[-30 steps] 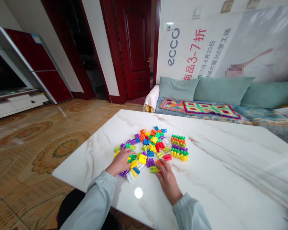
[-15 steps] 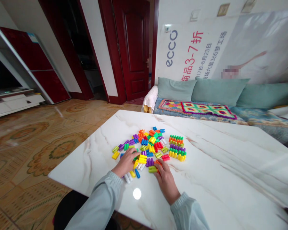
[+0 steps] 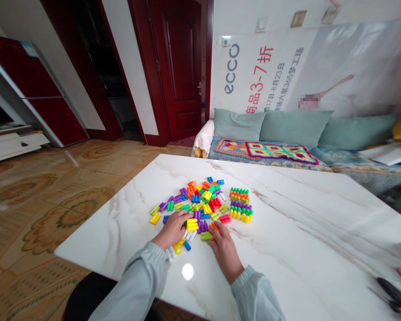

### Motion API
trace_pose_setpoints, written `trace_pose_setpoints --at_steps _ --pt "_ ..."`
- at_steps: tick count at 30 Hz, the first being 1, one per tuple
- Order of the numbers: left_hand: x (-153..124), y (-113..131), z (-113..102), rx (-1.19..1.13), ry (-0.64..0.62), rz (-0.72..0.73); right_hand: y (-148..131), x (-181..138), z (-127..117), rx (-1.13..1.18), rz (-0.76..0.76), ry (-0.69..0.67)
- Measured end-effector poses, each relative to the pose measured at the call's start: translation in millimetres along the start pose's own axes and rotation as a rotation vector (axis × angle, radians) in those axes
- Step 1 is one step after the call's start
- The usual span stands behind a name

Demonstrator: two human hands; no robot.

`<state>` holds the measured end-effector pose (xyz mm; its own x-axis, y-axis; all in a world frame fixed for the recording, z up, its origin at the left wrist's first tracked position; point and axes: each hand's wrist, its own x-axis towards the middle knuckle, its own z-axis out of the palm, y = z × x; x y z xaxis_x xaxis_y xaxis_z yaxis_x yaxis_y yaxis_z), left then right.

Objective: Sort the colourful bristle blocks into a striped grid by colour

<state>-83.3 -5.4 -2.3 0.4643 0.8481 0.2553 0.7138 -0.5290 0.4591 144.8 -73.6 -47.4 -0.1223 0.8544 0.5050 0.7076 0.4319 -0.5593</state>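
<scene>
A heap of small plastic building blocks [image 3: 200,203] in many colours lies on the white marble table [image 3: 287,232]. Beside the heap on the right stand two joined rows of blocks [image 3: 240,205]. My left hand [image 3: 172,229] rests palm down on the near left blocks, fingers curled over them. With its fingers stretched out, my right hand [image 3: 223,249] lies flat and touches a green block [image 3: 206,236] and an orange one at the heap's near edge. A yellow block [image 3: 155,218] lies apart at the left.
A teal sofa [image 3: 297,133] with a patterned mat stands behind the table. A dark red door [image 3: 177,67] is at the back, a red cabinet [image 3: 43,89] at the left. A dark object [image 3: 394,292] lies at the table's near right corner.
My left hand has slid rightward into the near blocks, leaving a yellow block uncovered at the left. The view has turned a little to the right. The right hand stays put.
</scene>
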Motion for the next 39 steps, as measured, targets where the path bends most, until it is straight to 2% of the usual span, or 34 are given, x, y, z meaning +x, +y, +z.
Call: trace_pose_setpoints --at_steps 4,10,13,17,21,24,26,30,34,39 --pt "1 0 1 0.050 -0.039 -0.037 -2 1 -2 -0.002 0.007 -0.032" --pt "4 1 9 0.087 -0.019 0.016 -1 1 1 0.041 0.032 -0.008" --pt "4 4 11 0.068 0.054 0.012 -1 0 1 0.063 0.029 0.008" --pt "10 16 8 -0.035 0.273 -0.011 -1 0 -1 0.080 0.029 0.017" --pt "21 30 8 -0.383 0.495 -0.128 -2 1 -3 0.078 0.033 0.018" --pt "29 38 12 -0.867 0.615 -0.326 -2 0 -3 0.084 0.032 0.021" --pt "33 39 15 -1.230 0.653 -0.420 -2 0 -3 0.089 0.029 0.027" --pt "37 36 16 -1.782 0.594 -0.532 0 -1 -3 0.080 0.028 0.027" --pt "30 35 12 -2.070 0.484 -0.667 -1 -1 -3 0.072 0.032 0.011" --pt "14 38 16 -2.175 0.245 -0.484 -1 -1 -5 0.096 0.048 0.016"
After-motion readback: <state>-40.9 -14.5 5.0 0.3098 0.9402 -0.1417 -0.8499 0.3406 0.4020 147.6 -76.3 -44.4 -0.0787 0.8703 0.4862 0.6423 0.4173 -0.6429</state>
